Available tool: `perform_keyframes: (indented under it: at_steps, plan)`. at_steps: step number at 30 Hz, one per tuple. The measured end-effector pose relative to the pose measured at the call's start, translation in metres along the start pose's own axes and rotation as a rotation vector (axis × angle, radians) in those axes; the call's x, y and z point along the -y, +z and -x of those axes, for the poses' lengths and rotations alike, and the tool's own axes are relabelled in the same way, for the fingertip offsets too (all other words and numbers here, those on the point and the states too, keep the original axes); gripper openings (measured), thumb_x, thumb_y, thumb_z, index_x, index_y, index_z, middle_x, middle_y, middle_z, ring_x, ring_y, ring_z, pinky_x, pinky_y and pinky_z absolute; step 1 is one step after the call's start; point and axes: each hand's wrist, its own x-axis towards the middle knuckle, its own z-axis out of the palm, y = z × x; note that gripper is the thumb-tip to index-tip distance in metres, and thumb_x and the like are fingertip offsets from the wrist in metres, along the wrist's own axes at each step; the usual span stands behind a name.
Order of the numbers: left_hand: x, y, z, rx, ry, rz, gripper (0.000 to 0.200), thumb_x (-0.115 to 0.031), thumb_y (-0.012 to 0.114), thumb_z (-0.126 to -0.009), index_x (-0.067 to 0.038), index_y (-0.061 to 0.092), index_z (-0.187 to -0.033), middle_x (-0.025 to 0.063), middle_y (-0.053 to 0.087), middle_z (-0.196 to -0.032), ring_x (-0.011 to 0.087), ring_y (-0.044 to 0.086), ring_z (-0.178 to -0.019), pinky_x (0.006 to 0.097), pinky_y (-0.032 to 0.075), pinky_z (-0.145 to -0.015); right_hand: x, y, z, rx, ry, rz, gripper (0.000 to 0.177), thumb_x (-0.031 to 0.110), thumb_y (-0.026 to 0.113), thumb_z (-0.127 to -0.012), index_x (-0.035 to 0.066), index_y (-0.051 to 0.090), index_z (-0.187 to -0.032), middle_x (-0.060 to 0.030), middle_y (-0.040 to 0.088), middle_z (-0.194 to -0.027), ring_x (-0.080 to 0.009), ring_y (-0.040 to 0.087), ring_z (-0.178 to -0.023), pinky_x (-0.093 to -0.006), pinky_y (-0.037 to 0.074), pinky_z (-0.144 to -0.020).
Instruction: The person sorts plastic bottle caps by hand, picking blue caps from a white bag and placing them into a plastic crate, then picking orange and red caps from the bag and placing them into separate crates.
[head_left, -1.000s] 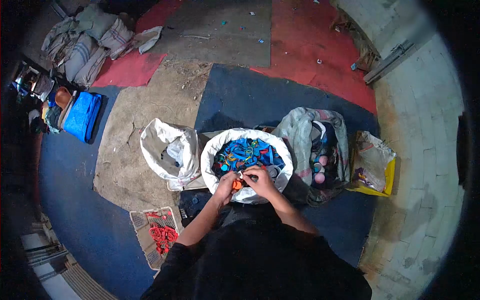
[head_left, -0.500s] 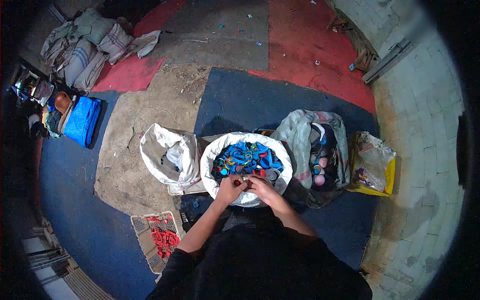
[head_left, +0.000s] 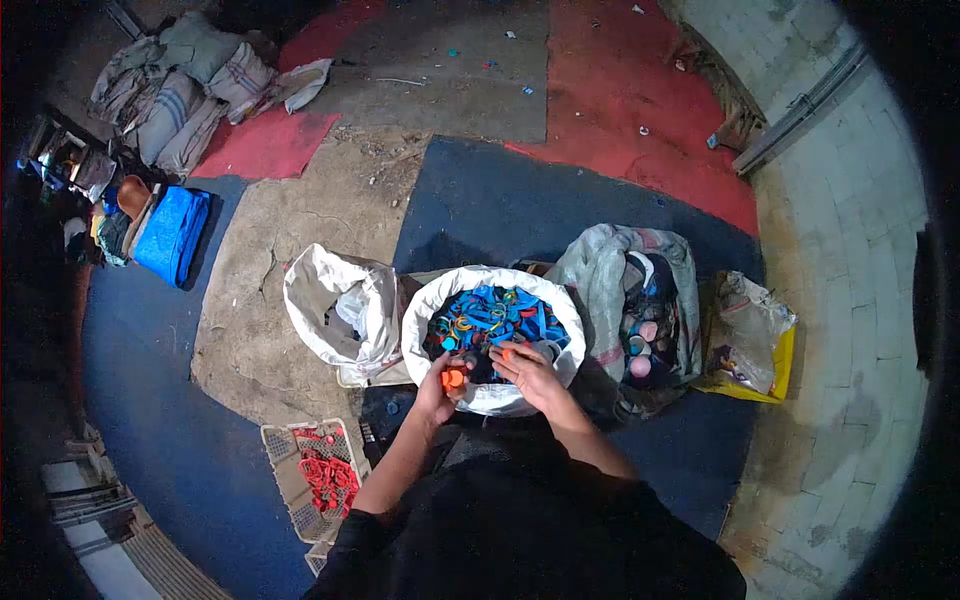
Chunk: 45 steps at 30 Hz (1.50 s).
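My left hand is closed around orange bottle caps at the near rim of a white sack. Opposite it, my right hand reaches over the same rim, with a small orange piece, probably also a cap, at its fingertips. The two hands are apart. Inside the sack lies a heap of blue plastic pieces, mixed with a few yellow, red and dark ones. A greyish round lid shows beside my right fingers.
A smaller white sack stands to the left, a grey-green sack with caps to the right, and a yellow bag beyond. Lower left is a beige crate holding red plastic pieces. A block wall rises at the right.
My hands were together at the sack's near rim and are now apart. The left has moved left and slightly down, and its orange caps now show; the right has shifted slightly right.
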Motion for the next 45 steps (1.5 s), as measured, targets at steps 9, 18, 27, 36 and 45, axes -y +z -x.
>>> perform_keyframes:
  at_steps: [9, 18, 27, 36, 45]
  plan:
    - [0.002, 0.028, 0.009, 0.073, -0.009, 0.269, 0.037, -0.031, 0.041, -0.106, -0.002, 0.063, -0.106, 0.0153, 0.070, -0.111, 0.0272, 0.068, -0.099, 0.0353, 0.059, -0.087, 0.021, 0.056, 0.028, 0.024, -0.398, 0.728, 0.021, 0.006, 0.055, -0.101, -0.003, 0.064, -0.117, -0.0132, 0.068, -0.120, -0.0191, 0.063, -0.113, -0.0335, 0.048, -0.101]
    - [0.018, 0.038, -0.002, 0.121, 0.013, 0.283, 0.026, -0.026, 0.043, -0.104, -0.007, 0.058, -0.114, 0.0077, 0.066, -0.111, 0.0194, 0.066, -0.101, 0.0366, 0.056, -0.092, 0.024, 0.110, 0.054, 0.138, -0.873, 1.552, 0.029, 0.007, 0.054, -0.093, 0.009, 0.064, -0.121, -0.0158, 0.069, -0.116, -0.0317, 0.056, -0.127, -0.0525, 0.025, -0.115]
    - [0.016, 0.056, 0.000, 0.167, 0.038, 0.369, 0.027, -0.025, 0.047, -0.101, -0.005, 0.061, -0.112, 0.0108, 0.068, -0.113, 0.0251, 0.066, -0.104, 0.0372, 0.053, -0.095, 0.007, 0.117, 0.067, -0.042, -0.955, 1.441, 0.048, -0.002, 0.053, -0.086, 0.006, 0.056, -0.133, -0.0151, 0.052, -0.143, -0.0327, 0.042, -0.140, -0.0489, 0.025, -0.117]
    - [0.028, 0.087, 0.015, 0.142, 0.271, -0.028, 0.032, -0.017, 0.043, -0.100, 0.004, 0.067, -0.104, 0.0157, 0.064, -0.123, 0.0261, 0.058, -0.120, 0.0368, 0.042, -0.107, -0.028, 0.094, 0.046, -0.244, -0.329, -0.174, 0.031, 0.038, 0.050, -0.104, 0.012, 0.057, -0.119, -0.0026, 0.062, -0.118, -0.0163, 0.058, -0.112, -0.0323, 0.043, -0.099]
    - [0.021, 0.092, 0.042, 0.051, 0.676, -0.323, 0.032, 0.002, 0.042, -0.092, 0.007, 0.066, -0.112, 0.0169, 0.063, -0.128, 0.0257, 0.054, -0.125, 0.0345, 0.037, -0.112, -0.041, 0.121, 0.030, -0.308, -0.400, -0.129, 0.027, 0.033, 0.050, -0.104, 0.008, 0.060, -0.111, -0.0046, 0.064, -0.104, -0.0176, 0.063, -0.096, -0.0311, 0.053, -0.084]
